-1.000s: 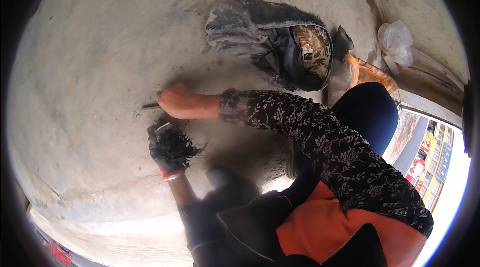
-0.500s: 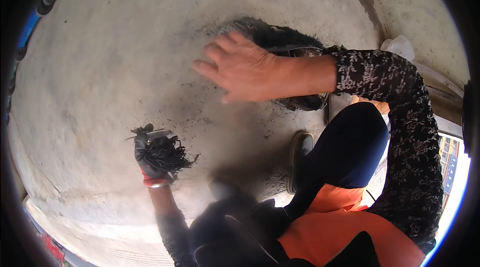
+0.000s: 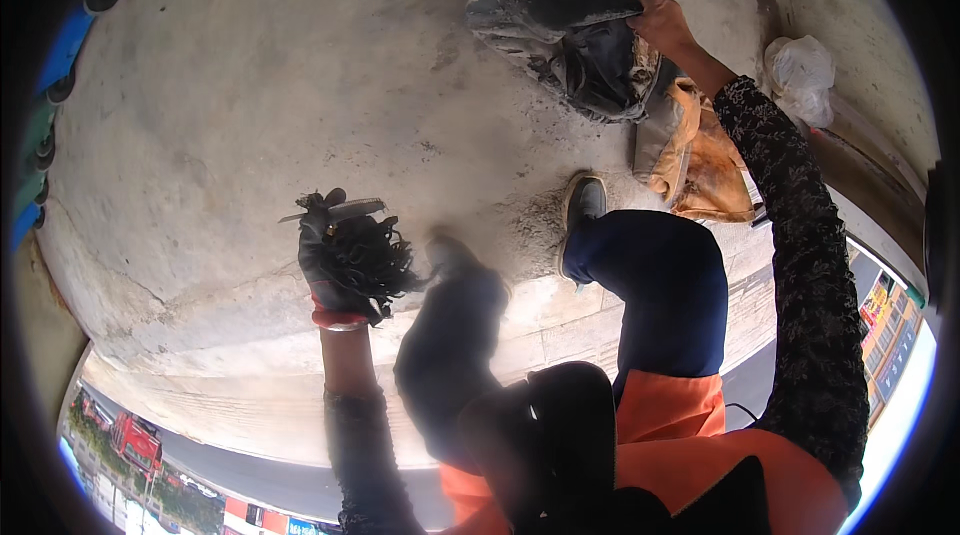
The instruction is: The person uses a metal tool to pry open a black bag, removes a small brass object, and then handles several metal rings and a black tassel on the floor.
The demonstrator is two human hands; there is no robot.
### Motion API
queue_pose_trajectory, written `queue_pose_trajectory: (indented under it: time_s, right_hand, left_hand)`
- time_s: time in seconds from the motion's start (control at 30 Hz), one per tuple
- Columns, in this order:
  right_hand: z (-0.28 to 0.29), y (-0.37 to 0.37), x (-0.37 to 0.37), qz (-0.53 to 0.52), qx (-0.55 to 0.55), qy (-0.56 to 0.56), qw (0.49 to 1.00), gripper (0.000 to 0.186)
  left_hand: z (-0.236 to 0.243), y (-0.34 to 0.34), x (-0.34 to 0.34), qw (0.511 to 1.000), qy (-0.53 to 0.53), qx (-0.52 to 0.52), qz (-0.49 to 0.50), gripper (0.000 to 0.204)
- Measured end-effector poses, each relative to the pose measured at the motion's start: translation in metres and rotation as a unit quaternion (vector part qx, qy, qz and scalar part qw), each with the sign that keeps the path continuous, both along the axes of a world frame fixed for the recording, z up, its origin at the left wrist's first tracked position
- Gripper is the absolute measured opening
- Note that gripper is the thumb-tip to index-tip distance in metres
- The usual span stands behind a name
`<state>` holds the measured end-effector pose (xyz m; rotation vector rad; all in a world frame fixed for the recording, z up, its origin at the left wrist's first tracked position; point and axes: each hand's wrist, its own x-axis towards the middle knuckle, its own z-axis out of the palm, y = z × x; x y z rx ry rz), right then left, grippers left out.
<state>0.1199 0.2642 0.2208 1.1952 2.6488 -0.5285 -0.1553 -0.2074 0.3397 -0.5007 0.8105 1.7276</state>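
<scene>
My left hand (image 3: pixel 322 260), in a black glove with a red cuff, is closed around a bundle of thin black strips (image 3: pixel 375 257) low at the left. A flat grey blade-like piece (image 3: pixel 357 209) sticks out at the top of that grip; its exact kind is unclear. Farther off at the upper right, my bare right hand (image 3: pixel 662 23) pinches the edge of a dusty black bag-like bundle (image 3: pixel 590 50). The bundle lies on the concrete floor, with a small shiny spot on its upper side.
A brown-orange bag or cloth (image 3: pixel 710 170) lies beside the black bundle, near my right foot. A crumpled clear plastic bag (image 3: pixel 800 80) rests by the wall. Blue and green wheeled items (image 3: pixel 65 50) line the left rim. A street shows behind the floor's edge.
My right hand has moved up and right, from hovering over the black bundle to gripping its edge. The view has shifted, uncovering the brown-orange bag. My left hand keeps its hold.
</scene>
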Motion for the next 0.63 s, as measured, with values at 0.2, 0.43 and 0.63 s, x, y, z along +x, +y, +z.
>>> queue_pose_trajectory:
  time_s: [0.2, 0.43, 0.63]
  right_hand:
    - [0.096, 0.047, 0.017, -0.033, 0.042, -0.057, 0.997, 0.062]
    - [0.243, -0.161, -0.011, 0.163, -0.135, 0.008, 0.977, 0.033]
    - [0.394, -0.391, -0.041, 0.367, -0.403, -0.140, 0.827, 0.029]
  left_hand:
    - [0.034, -0.043, 0.060, 0.980, -0.146, 0.081, 0.106, 0.034]
    - [0.221, -0.062, 0.062, 0.951, -0.064, 0.046, 0.299, 0.028]
    - [0.378, -0.153, 0.060, 0.878, -0.009, -0.087, 0.470, 0.045]
